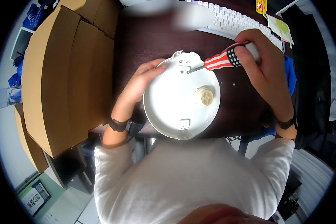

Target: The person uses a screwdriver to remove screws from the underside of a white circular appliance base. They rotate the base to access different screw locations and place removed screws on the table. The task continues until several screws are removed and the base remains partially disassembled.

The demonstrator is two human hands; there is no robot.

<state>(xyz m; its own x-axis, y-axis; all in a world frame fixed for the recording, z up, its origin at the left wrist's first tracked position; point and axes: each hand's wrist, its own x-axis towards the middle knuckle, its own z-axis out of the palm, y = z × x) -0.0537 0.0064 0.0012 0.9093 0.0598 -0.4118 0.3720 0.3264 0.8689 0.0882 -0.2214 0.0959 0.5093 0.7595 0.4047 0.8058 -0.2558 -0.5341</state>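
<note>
My left hand (147, 76) grips the upper left rim of a round white plastic cover (168, 100), its thumb over the edge. The cover is tilted up near the table's front edge, with a cream-coloured round fitting (205, 97) standing out on its right side. In my right hand (263, 61) is a screwdriver (220, 61), its handle striped red and white with a dark starred band. The screwdriver's tip meets the cover beside a small white bracket (184, 64) near the top. A second small bracket (184, 124) sits near the bottom.
A tall cardboard box (63, 78) stands close on the left. Across the back lies a white keyboard (227, 18), with a yellow packet (261, 6) beyond it. A tiny screw-like piece (234, 84) rests on the dark table (138, 41). A black bag-like object (311, 74) borders the right.
</note>
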